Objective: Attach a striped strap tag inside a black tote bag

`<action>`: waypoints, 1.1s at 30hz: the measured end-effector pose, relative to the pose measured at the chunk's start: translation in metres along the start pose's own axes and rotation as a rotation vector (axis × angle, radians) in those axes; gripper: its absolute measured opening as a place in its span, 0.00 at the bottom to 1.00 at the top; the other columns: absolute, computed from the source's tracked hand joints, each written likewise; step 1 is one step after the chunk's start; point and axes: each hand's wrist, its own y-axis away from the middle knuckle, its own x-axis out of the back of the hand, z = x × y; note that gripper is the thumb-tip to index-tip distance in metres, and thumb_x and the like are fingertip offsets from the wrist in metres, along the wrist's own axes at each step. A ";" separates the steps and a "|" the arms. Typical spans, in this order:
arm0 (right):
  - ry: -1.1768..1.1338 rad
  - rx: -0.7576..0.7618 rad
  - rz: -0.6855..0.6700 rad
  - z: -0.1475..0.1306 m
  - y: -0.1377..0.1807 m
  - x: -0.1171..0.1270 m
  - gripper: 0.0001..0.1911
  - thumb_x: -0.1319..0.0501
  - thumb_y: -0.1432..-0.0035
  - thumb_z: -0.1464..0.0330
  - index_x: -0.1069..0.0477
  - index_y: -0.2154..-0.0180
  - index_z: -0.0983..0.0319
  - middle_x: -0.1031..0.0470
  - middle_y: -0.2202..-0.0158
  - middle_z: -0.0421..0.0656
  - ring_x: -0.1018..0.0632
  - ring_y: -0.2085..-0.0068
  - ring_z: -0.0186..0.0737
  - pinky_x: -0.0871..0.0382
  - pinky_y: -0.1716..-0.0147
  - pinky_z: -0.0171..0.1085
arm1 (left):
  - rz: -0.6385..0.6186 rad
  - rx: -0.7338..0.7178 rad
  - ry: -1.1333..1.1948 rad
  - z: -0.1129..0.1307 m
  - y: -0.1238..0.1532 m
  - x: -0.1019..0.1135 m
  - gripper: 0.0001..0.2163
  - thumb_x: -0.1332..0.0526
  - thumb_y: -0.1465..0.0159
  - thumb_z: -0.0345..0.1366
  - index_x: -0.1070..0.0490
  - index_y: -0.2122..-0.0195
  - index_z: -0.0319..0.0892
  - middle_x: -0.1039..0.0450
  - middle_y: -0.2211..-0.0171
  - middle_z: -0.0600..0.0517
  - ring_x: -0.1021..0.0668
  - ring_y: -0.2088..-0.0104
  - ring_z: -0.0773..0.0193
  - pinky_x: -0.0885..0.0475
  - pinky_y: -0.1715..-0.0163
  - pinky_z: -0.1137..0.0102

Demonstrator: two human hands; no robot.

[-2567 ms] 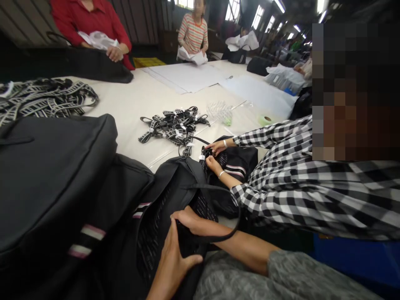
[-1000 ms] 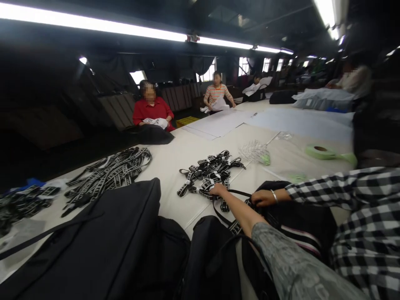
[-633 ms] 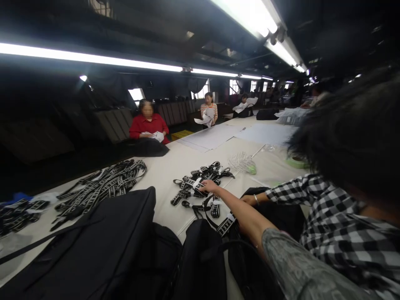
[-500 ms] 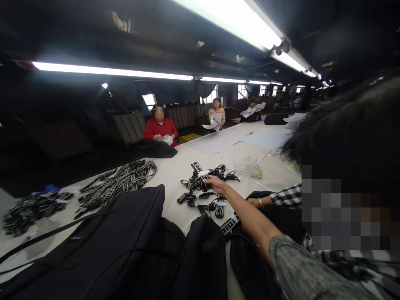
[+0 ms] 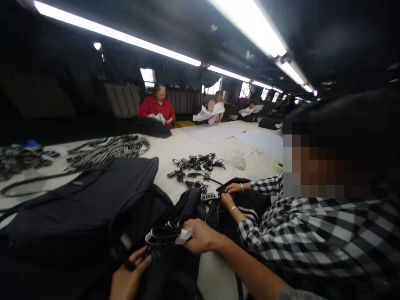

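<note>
My right hand (image 5: 201, 236) grips a folded bundle of black strap (image 5: 164, 234) with white lettering and a white wrap, above the black bags. My left hand (image 5: 133, 271) is low in the view, its thumb and fingers closed on the dark fabric of a black bag (image 5: 159, 273); the dark cloth hides part of its grip. Left of it lies a large black bag (image 5: 84, 208). Beyond my hands, more bundles of lettered strap (image 5: 198, 162) lie on the pale table.
At my right, a person in a checked shirt (image 5: 300, 225) works a strap over black fabric with both hands. Loose straps (image 5: 108, 150) are heaped at the left. Green tape (image 5: 277, 167) lies at the right. Other people handle white cloth across the table (image 5: 175, 146).
My right hand has brought a strap bundle from the pile back toward me, over the black bags. My left hand has come into view. The camera view has tilted and shifted.
</note>
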 end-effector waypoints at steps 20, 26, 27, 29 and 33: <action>-0.405 -0.381 0.332 0.038 0.094 -0.016 0.10 0.35 0.59 0.68 0.29 0.69 0.61 0.28 0.74 0.38 0.27 0.71 0.38 0.32 0.68 0.37 | -0.122 -0.049 -0.154 -0.004 0.062 -0.044 0.15 0.36 0.45 0.50 0.27 0.66 0.43 0.25 0.72 0.52 0.24 0.68 0.57 0.35 0.65 0.65; -0.681 -0.293 0.432 0.050 0.099 -0.023 0.12 0.32 0.62 0.69 0.30 0.71 0.59 0.26 0.70 0.38 0.26 0.65 0.40 0.30 0.55 0.41 | -0.431 -0.076 -0.344 -0.011 0.099 -0.044 0.18 0.43 0.39 0.53 0.34 0.75 0.44 0.32 0.74 0.53 0.29 0.69 0.58 0.40 0.67 0.66; -0.700 -0.286 0.426 0.053 0.099 -0.024 0.12 0.32 0.62 0.69 0.30 0.72 0.59 0.27 0.70 0.38 0.26 0.65 0.40 0.30 0.56 0.41 | -0.500 -0.067 -0.289 -0.012 0.102 -0.045 0.17 0.45 0.37 0.52 0.34 0.74 0.44 0.32 0.74 0.53 0.29 0.70 0.59 0.40 0.68 0.67; -0.684 -0.260 0.409 0.058 0.099 -0.023 0.10 0.32 0.61 0.68 0.31 0.73 0.59 0.28 0.71 0.38 0.27 0.66 0.39 0.29 0.58 0.40 | -0.572 -0.062 -0.191 -0.012 0.103 -0.046 0.16 0.48 0.35 0.50 0.33 0.70 0.44 0.32 0.72 0.54 0.29 0.69 0.61 0.38 0.67 0.69; -0.663 -0.236 0.375 0.061 0.095 -0.021 0.11 0.32 0.58 0.67 0.35 0.77 0.58 0.32 0.74 0.37 0.28 0.66 0.40 0.30 0.58 0.41 | -0.695 -0.060 -0.100 -0.004 0.096 -0.044 0.15 0.46 0.36 0.49 0.32 0.70 0.43 0.34 0.70 0.55 0.31 0.67 0.63 0.36 0.66 0.72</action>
